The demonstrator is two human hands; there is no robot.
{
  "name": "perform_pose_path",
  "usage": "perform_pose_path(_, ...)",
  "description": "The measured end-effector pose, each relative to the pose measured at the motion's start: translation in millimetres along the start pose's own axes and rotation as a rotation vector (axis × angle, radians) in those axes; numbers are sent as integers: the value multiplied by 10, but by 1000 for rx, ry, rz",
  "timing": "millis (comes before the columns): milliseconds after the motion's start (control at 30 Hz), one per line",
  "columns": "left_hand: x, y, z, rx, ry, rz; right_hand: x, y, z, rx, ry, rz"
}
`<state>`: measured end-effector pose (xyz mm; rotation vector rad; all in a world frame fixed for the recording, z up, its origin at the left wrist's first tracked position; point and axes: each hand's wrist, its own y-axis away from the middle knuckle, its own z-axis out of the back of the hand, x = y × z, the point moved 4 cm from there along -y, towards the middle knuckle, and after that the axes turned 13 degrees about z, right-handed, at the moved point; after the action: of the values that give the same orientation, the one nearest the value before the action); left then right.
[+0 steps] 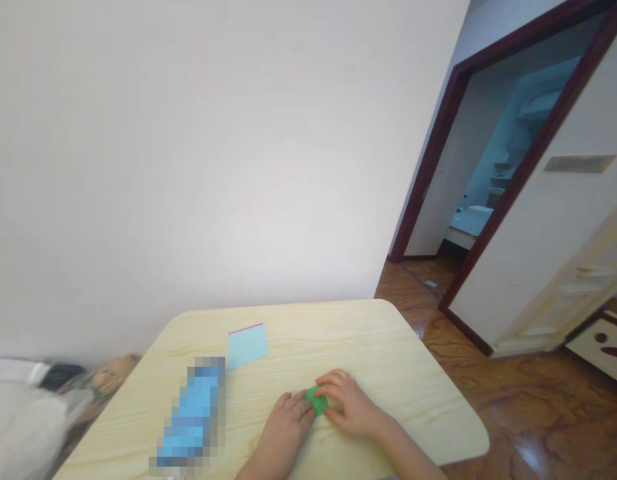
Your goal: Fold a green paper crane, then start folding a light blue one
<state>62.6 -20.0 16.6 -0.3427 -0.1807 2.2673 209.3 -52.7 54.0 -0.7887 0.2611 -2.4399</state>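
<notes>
A small folded piece of green paper [317,400] sits on the pale wooden table [383,360], pinched between my two hands. My left hand [284,432] presses its fingertips against the paper's left side. My right hand [349,404] curls over the right side and hides part of the paper. Farther back lies a light blue sheet or card [247,346] with a pink edge. Left of my left hand lies a long blue object [191,415], pixelated so that its kind cannot be told.
A white wall [188,167] rises behind the table. To the right are a dark-framed doorway [438,160] and a glossy brown floor [528,393]. Soft items and a tan object [111,375] lie beyond the table's left edge.
</notes>
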Motion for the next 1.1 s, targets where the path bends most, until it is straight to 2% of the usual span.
perform_pose_path(133,27,-30,-4,-17,31,14,53,16,12,28,23,-21)
perform_pose_path(433,74,1,245,-56,153,129,28,-122,-64,3,159,-74)
perform_pose_path(733,121,-93,226,-13,203,176,97,-103,-11,83,100,-14)
perform_pose_path(900,141,-116,250,-13,259,260,70,-150,-50,91,152,-5)
perform_pose_path(1000,178,-113,283,-15,334,328,45,-206,-73,64,172,-24)
perform_pose_path(1100,250,-111,300,-12,443,394,2,-262,-93,26,139,-111)
